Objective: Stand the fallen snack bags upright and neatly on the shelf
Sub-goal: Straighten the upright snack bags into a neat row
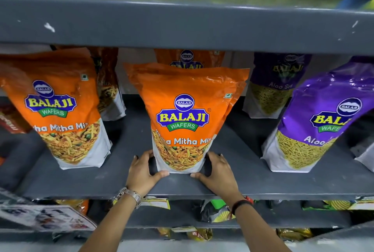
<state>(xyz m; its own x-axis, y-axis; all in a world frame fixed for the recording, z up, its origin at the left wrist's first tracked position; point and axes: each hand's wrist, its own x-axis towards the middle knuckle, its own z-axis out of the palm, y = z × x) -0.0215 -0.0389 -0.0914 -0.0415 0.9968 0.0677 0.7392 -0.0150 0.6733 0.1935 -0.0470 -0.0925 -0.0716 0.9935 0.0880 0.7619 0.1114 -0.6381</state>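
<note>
Orange plastic snack bag (183,118), printed "Mitha Mix", found standing upright at centre of grey metal shelf (263,181), near front edge. Left hand (142,171) cupped against bag's lower left corner, thumb at base; right hand (217,168) likewise against lower right corner. Both hands half-closed, bracing rather than clamping, judged to square the base and stop toppling. Second orange bag (58,110) left of centre bag, upright, slightly leaning. Purple plastic bag (315,122) right of it, leaning. Further bags behind, partly hidden. Silver wristwatch (131,194) noted on left wrist.
</note>
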